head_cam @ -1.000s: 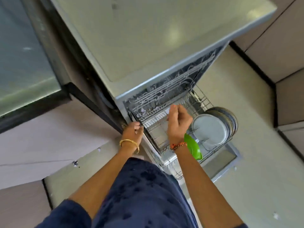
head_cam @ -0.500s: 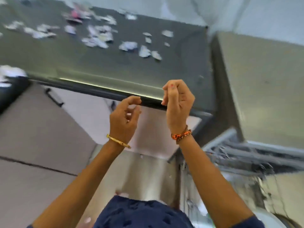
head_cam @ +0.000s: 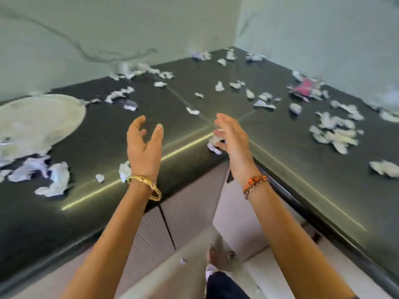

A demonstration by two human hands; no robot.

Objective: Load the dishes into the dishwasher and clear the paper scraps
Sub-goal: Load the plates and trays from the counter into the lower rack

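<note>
Several white paper scraps lie scattered over a dark L-shaped countertop point(head_cam: 177, 108). One scrap point(head_cam: 212, 143) lies at the counter's inner corner, just beside my right hand point(head_cam: 232, 139). Another scrap point(head_cam: 124, 174) sits near the front edge, by the wrist of my left hand point(head_cam: 143, 147). Both hands hover above the counter edge with fingers spread and relaxed, holding nothing. A large pale round plate point(head_cam: 32, 124) rests on the counter at the far left, with scraps around it. A cluster of scraps point(head_cam: 334, 130) lies at the right. The dishwasher is out of view.
Pale walls point(head_cam: 129, 29) close the counter at the back and right. A pink item point(head_cam: 304, 89) lies among scraps at the back right. Grey ribbed cabinet fronts point(head_cam: 190, 203) run below the counter. A small scrap point(head_cam: 183, 260) lies on the floor below.
The view swung up from the open dishwasher rack to the countertop. Both hands rose from the rack, and their curled fingers have spread over the counter edge.
</note>
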